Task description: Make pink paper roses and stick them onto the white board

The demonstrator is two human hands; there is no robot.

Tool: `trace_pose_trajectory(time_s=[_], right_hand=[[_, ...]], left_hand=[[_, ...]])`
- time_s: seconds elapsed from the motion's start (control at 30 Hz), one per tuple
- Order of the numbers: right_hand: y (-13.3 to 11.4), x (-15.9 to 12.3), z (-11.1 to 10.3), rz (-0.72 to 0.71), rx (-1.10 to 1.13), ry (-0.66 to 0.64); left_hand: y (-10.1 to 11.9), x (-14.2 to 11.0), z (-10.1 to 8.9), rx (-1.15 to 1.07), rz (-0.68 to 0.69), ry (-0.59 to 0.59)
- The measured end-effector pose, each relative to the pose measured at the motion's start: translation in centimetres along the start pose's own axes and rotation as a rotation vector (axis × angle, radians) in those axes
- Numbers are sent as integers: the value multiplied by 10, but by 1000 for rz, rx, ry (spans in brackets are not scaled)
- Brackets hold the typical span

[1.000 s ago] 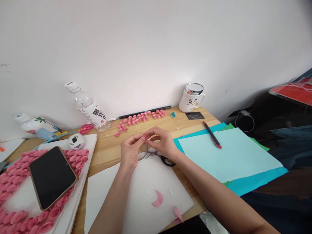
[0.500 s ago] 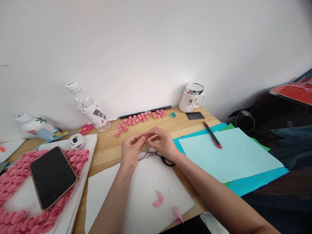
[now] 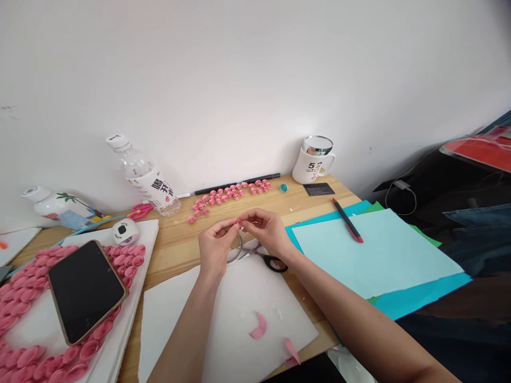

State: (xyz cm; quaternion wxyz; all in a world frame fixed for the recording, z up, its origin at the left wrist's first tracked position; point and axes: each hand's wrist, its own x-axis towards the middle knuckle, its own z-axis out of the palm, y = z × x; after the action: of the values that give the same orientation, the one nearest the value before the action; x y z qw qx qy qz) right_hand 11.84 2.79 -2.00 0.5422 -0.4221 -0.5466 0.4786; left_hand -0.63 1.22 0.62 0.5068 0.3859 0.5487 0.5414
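My left hand (image 3: pixel 214 246) and my right hand (image 3: pixel 266 231) meet over the middle of the wooden desk (image 3: pixel 178 244). Both pinch one small pink rolled paper piece (image 3: pixel 238 223) between their fingertips. Black-handled scissors (image 3: pixel 261 256) lie on the desk just under my hands. Beyond them, several pink paper rolls (image 3: pixel 227 196) lie in a loose row near the wall. A white sheet (image 3: pixel 223 314) lies below my forearms with pink paper scraps (image 3: pixel 258 325) on it.
A phone (image 3: pixel 85 290) rests on a white board (image 3: pixel 136 282) covered with pink rolls at left. A water bottle (image 3: pixel 146 176), pink scissors (image 3: pixel 139 211), black pen (image 3: pixel 237 184), mug (image 3: pixel 313 160), red pen (image 3: pixel 347 220) and blue paper sheets (image 3: pixel 375 255) surround the hands.
My fingertips have shifted slightly around the pink piece, lifting it a little; the arms stay in place.
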Motion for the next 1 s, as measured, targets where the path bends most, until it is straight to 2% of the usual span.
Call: trace_pose_trajectory(time_s=[0.13,0.23,0.37,0.53,0.67,0.77,0.87,1.0], right_hand=[[0,-2,2,-73,-40,-34],[0,-4,3,-178,-130,-60],[4,-7,5,-268,-257,-34],[11,9,-3,-225,-354,25],[17,48,-21,-116,-676,88],[25,74,-29,-64,-762,140],[34,86,-27,-44,-791,133],[38,88,-20,-33,-832,112]], left_hand=[[-2,2,-2,26,21,31],[-4,4,-4,44,-11,29],[-4,4,-4,26,-46,10],[-4,8,-5,26,-42,60],[-5,11,-8,32,-30,154],[-5,13,-10,-14,-28,192],[-6,15,-12,-63,-10,213],[-8,17,-14,-95,12,247]])
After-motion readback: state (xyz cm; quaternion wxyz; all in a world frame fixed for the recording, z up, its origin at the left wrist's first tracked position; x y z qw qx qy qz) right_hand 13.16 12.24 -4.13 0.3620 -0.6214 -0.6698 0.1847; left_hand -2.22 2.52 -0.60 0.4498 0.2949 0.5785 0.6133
